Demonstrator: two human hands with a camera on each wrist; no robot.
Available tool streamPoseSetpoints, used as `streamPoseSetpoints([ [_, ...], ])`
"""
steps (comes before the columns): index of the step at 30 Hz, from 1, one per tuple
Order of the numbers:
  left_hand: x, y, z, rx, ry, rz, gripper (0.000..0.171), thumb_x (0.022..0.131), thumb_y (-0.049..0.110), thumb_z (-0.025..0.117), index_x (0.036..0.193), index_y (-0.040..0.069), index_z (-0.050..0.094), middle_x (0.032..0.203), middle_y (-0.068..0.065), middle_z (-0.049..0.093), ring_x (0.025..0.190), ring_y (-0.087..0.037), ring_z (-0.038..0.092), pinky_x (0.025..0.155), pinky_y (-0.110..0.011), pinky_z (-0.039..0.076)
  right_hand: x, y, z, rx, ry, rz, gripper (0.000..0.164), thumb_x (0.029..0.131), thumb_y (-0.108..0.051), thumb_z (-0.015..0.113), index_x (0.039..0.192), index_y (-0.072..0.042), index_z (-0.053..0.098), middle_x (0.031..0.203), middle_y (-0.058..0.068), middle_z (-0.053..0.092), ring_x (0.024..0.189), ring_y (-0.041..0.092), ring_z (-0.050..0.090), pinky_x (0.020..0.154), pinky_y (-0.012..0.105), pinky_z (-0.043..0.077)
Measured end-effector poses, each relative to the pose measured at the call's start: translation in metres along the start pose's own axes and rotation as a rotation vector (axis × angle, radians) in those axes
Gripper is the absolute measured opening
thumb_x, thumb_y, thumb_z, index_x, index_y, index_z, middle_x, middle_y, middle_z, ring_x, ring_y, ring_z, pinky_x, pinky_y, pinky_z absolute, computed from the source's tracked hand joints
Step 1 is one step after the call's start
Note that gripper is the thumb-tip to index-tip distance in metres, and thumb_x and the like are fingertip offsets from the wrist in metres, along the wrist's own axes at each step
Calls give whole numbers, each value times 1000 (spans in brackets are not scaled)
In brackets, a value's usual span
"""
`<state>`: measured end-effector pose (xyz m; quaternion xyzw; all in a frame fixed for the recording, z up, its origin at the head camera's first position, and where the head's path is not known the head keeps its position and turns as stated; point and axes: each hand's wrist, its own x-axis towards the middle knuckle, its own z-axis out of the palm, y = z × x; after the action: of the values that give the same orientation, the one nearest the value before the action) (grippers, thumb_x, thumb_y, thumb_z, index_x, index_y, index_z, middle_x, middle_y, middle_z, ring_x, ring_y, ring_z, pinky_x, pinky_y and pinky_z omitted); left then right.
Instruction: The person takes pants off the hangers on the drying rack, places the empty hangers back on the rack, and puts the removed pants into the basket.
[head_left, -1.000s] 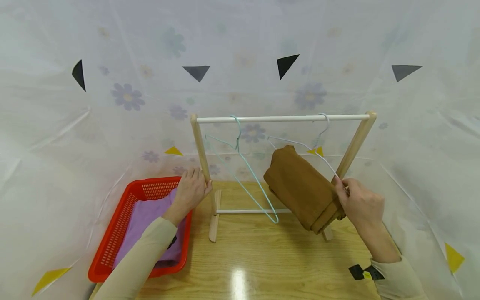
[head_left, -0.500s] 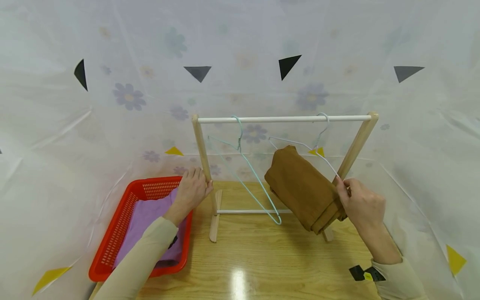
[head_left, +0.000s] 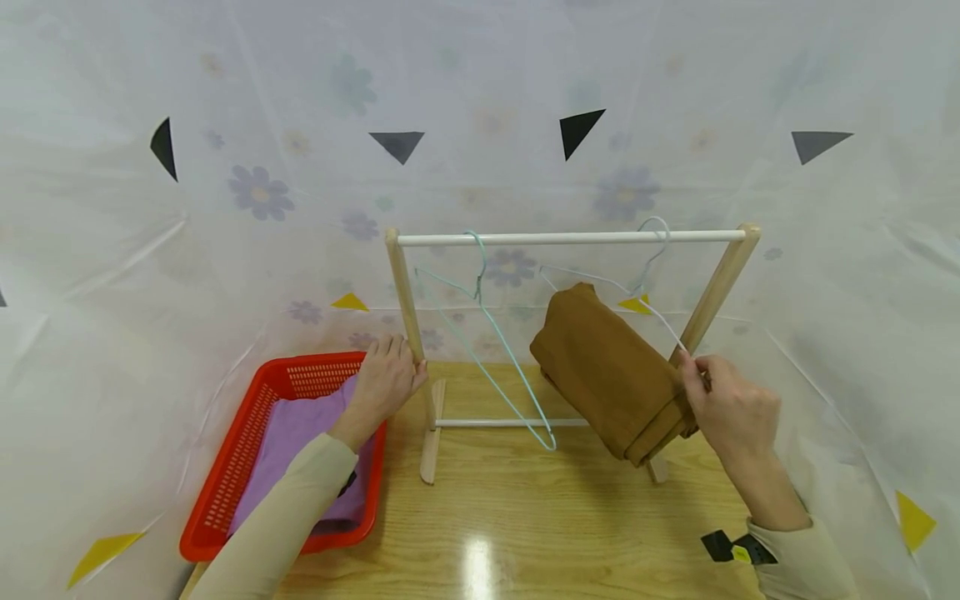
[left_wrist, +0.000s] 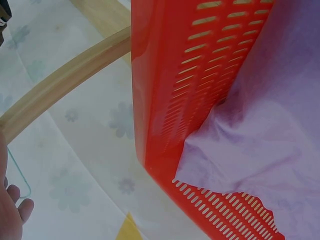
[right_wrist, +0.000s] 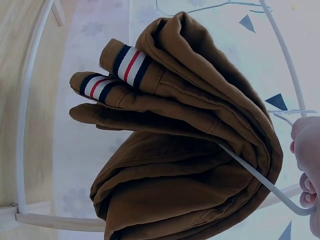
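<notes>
My left hand [head_left: 384, 385] holds the left wooden post of a small clothes rack [head_left: 402, 287], fingers at its outer side and thumb in front. With my right hand [head_left: 733, 408] I pinch the lower right corner of a white wire hanger [head_left: 660, 315]. Folded over that hanger's bottom bar hangs a brown garment [right_wrist: 200, 115] with striped white, navy and red trim, seen in the right wrist view. The hanger's hook arches a little above the white top rail [head_left: 555, 239]. Further left on the rail hangs a bare mint-green hanger [head_left: 517, 367].
A red plastic basket [head_left: 213, 492] with purple cloth [head_left: 300, 433] in it stands left of the rack, under my left forearm. The rack stands on a wooden table [head_left: 540, 525]. Pale flowered sheeting [head_left: 480, 75] encloses the back and sides.
My right hand has shifted slightly right, and the white hanger with the brown garment has moved up and right, its hook higher over the rail. My left hand stays on the post.
</notes>
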<state>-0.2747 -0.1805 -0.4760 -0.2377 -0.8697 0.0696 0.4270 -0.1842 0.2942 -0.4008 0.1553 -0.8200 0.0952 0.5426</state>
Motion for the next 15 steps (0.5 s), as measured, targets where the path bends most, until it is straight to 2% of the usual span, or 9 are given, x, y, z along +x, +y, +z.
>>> streamPoseSetpoints([
  [6, 0, 0, -1, 1, -9, -7, 36, 97, 32, 56, 79, 1, 54, 79, -13, 56, 78, -31, 51, 68, -40, 42, 3, -1, -5, 9, 7, 10, 55, 108, -36, 55, 79, 8, 69, 59, 23, 66, 30, 26, 42, 36, 27, 14],
  [15, 0, 0, -1, 9, -18, -10, 35, 96, 32, 60, 79, 1, 54, 79, -13, 55, 77, -31, 50, 68, -39, 42, 4, -4, -16, 12, 10, 24, 52, 106, -33, 55, 77, 8, 68, 60, 20, 67, 34, 29, 51, 33, 34, 24],
])
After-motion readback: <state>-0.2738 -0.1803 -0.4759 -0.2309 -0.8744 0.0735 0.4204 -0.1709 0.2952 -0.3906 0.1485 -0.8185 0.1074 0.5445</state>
